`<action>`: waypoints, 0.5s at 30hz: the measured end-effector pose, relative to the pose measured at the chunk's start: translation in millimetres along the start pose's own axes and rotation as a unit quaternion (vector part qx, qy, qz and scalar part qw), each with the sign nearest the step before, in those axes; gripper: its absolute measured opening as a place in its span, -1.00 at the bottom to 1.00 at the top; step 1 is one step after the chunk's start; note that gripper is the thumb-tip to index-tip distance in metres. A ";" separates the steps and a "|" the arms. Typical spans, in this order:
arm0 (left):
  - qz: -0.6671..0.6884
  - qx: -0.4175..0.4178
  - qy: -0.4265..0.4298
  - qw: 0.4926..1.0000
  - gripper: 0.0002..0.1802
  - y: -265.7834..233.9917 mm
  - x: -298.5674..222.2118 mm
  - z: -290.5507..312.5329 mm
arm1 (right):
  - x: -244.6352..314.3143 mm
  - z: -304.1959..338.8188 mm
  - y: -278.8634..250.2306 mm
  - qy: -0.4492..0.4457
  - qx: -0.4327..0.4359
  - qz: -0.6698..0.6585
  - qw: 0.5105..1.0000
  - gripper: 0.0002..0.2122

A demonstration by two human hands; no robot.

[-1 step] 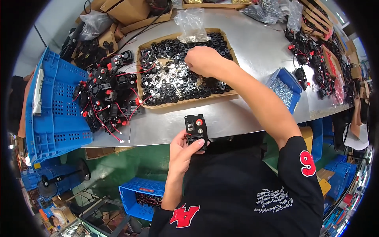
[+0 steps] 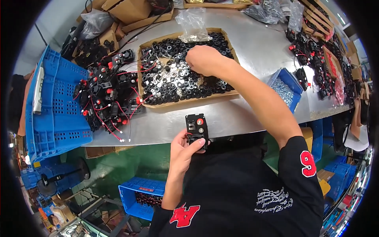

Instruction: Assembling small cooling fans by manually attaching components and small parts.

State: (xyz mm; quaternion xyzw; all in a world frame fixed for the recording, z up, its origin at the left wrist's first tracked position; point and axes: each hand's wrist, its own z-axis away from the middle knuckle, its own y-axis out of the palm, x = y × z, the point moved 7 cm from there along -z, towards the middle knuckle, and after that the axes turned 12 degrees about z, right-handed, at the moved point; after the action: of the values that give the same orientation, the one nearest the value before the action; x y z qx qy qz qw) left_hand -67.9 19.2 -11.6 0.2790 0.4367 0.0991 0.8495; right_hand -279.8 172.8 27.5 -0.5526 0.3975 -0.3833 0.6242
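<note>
My left hand (image 2: 182,153) is closed round the lower end of a small black plastic housing (image 2: 196,128), thumb on top, just off the table's front edge. A red round part and a silver round part show on the housing's face, and a thin red wire runs beside my fingers. Over the shallow cardboard tray (image 2: 189,100), my right hand (image 2: 203,60) reaches down with curled fingers; its fingertips are hidden. Black rings and washers (image 2: 160,91) fill much of the tray, with small silver metal pieces (image 2: 172,75) heaped in the middle.
A clear plastic bag (image 2: 192,23) rests on the tray's far side. Black fan assemblies with red wires (image 2: 108,93) pile up at the left beside a blue crate (image 2: 59,102). On the right stand a blue bin of small metal parts (image 2: 283,91) and more assemblies (image 2: 316,63).
</note>
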 end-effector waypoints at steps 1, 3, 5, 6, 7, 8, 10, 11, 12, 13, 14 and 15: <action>-0.004 0.002 0.002 1.000 -0.57 0.6 0.1 0.7 | 2.8 -4.1 -1.1 -0.004 0.024 0.013 1.000 -0.89; -0.009 0.005 0.003 1.000 -0.57 2.0 0.7 2.0 | 3.8 -0.6 -12.7 0.008 0.080 0.028 0.996 -0.87; -0.007 0.015 0.017 1.000 -0.51 3.4 1.0 3.9 | -4.8 -2.6 -7.5 -0.025 0.042 0.014 0.999 -0.85; -0.005 0.011 0.016 1.000 -0.51 4.2 0.9 4.7 | -6.0 0.5 -9.4 -0.034 0.039 -0.003 0.999 -0.85; 0.004 0.008 0.020 1.000 -0.51 6.6 -1.3 5.5 | -14.0 4.5 -9.0 -0.012 0.055 -0.014 0.998 -0.84; 0.014 0.004 0.022 1.000 -0.50 9.1 -2.5 7.4 | -20.2 14.2 -16.9 -0.009 -0.015 -0.073 0.997 -0.84; 0.018 -0.002 0.022 1.000 -0.50 12.0 -5.3 8.7 | -33.1 38.6 -28.2 0.024 -0.154 -0.200 0.967 -0.83; 0.017 -0.002 0.024 1.000 -0.50 12.1 -5.5 8.1 | -32.7 55.2 -33.5 0.056 -0.161 -0.263 0.950 -0.83; 0.035 0.008 0.071 0.997 -0.50 9.4 -4.6 4.9 | -29.1 71.9 -34.9 0.088 -0.166 -0.326 0.926 -0.84; 0.039 -0.003 0.071 0.997 -0.50 6.3 -4.3 4.7 | -21.7 83.9 -24.3 0.094 -0.146 -0.435 0.883 -0.87; 0.033 -0.004 0.075 0.997 -0.51 7.2 -5.6 3.9 | -11.0 104.3 -22.8 0.121 -0.112 -0.516 0.841 -0.87; 0.027 -0.006 0.081 0.996 -0.52 7.3 -7.0 2.2 | 2.3 124.3 -21.4 0.146 -0.078 -0.591 0.789 -0.87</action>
State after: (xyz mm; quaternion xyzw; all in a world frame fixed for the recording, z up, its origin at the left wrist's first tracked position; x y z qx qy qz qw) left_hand -69.8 21.5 -1.7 0.2769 0.4954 0.1471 0.8101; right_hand -165.4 216.6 57.8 -0.6638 0.1078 -0.7214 0.1652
